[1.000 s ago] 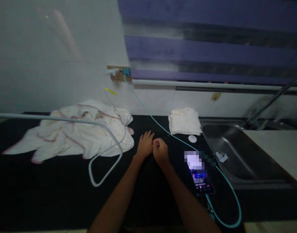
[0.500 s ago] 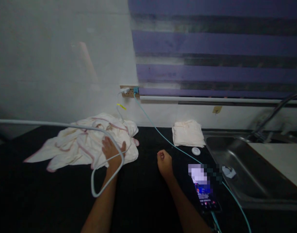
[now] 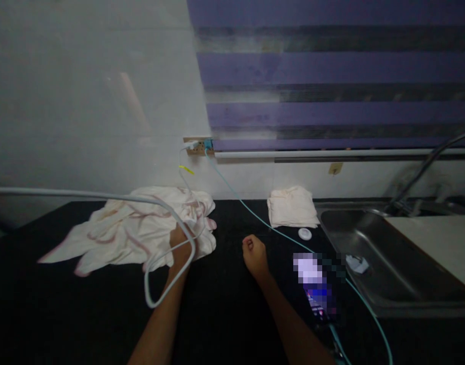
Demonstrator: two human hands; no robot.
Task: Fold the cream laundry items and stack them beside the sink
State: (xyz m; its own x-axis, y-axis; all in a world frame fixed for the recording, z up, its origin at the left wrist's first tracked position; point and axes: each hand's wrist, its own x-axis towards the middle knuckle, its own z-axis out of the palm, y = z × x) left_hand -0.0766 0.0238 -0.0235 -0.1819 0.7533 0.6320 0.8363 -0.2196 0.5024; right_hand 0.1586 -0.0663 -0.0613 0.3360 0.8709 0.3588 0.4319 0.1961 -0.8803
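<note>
Crumpled white cloth (image 3: 133,223) with pinkish edging, on the black counter (image 3: 217,309), left of centre, back near the wall. We read its long axis as roughly left–right, trailing into pointed corners at the near left; right end bunched and rounded.

Left hand (image 3: 180,238) is the nearer one, at the near edge of that right end. From it, most of the cloth lies to the left and beyond. Fingers are down among the folds and mostly covered, so we can't tell how far open they are or whether they've got hold of fabric; contact looks likely.

Right hand (image 3: 254,254) sits off the cloth, a strip of bare counter between them. Fingers curled into a loose fist, and we see nothing in it.

We note a grey cable (image 3: 84,194) running in from the left and looping across our view of the left wrist; can't tell if it touches.

Right side: folded pale cloth (image 3: 292,209) by the wall, small white disc (image 3: 304,234) just in front of it, lit phone (image 3: 316,299) nearer us, teal cable (image 3: 255,215) slanting between the hands' area and the folded cloth, steel sink (image 3: 369,230) beyond.
</note>
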